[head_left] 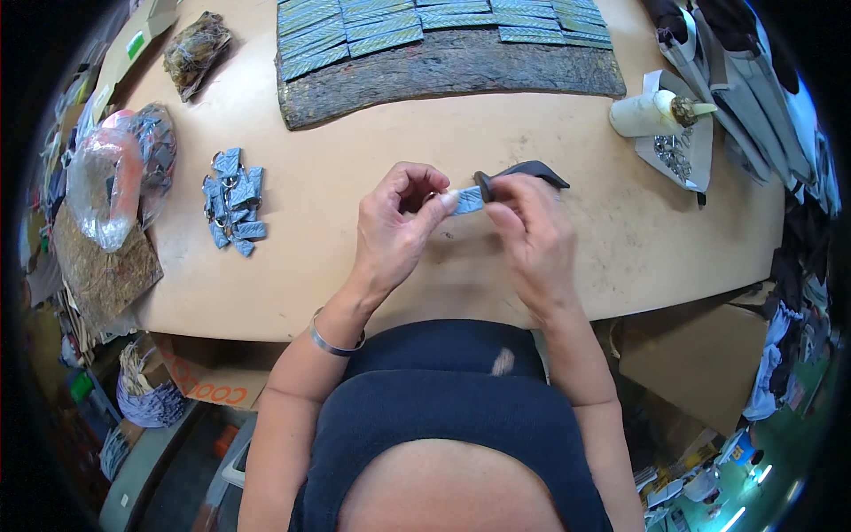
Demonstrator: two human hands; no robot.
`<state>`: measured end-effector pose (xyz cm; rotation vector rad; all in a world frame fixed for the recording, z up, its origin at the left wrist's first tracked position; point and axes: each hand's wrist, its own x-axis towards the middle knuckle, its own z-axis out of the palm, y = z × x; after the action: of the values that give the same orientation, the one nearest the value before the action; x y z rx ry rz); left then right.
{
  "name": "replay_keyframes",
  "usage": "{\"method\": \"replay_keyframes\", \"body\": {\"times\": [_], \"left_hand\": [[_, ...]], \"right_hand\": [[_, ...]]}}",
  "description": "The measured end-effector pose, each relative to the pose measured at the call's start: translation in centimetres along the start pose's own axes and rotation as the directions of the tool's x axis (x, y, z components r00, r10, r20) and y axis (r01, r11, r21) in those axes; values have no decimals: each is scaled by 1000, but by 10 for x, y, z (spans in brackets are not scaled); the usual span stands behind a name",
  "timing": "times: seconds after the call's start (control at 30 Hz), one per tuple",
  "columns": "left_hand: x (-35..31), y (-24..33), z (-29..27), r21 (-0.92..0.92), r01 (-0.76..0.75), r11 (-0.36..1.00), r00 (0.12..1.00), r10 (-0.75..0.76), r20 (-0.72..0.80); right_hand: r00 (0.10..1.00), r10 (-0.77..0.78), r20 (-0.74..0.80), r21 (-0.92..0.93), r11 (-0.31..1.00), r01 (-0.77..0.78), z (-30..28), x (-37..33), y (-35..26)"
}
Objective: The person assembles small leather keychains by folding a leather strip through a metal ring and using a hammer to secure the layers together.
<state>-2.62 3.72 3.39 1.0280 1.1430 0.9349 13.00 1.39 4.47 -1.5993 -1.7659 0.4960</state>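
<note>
In front of my body, my left hand (393, 223) pinches a short blue-grey textured strip (467, 201) between thumb and fingers. Something small and metallic shows by those fingertips, too little to name. My right hand (539, 244), slightly blurred, is wrapped round a black hammer (534, 170) close to its head. Its round face is at the right end of the strip, apparently touching it; the handle is hidden. A pile of similar blue-grey tabs with metal rings (235, 202) lies on the table to the left of my hands.
Rows of blue-grey strips (381, 31) lie on a dark worn board (443, 75) at the far side. A glue bottle (647, 113) rests across a white tray (700, 164) of small metal parts at right. Plastic bags (106, 182) sit at left.
</note>
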Motion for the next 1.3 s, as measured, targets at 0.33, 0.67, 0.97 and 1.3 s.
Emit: {"method": "replay_keyframes", "body": {"times": [0.33,0.67,0.97,1.3], "left_hand": [[23,-26,-18,743,-412,528,843,531,91],[19,-28,-43,680,-491,545,834,518,187],[19,-30,-44,639,-470,609,848,512,135],[16,-24,-45,587,-419,693,888,448,104]], "right_hand": [[940,300,164,-179,946,-270,-23,-32,31],[958,-233,-168,-38,972,230,-11,-21,-17],[946,-320,-42,-232,925,302,4,-8,-21],[952,-258,167,-302,906,298,6,-8,-10]]}}
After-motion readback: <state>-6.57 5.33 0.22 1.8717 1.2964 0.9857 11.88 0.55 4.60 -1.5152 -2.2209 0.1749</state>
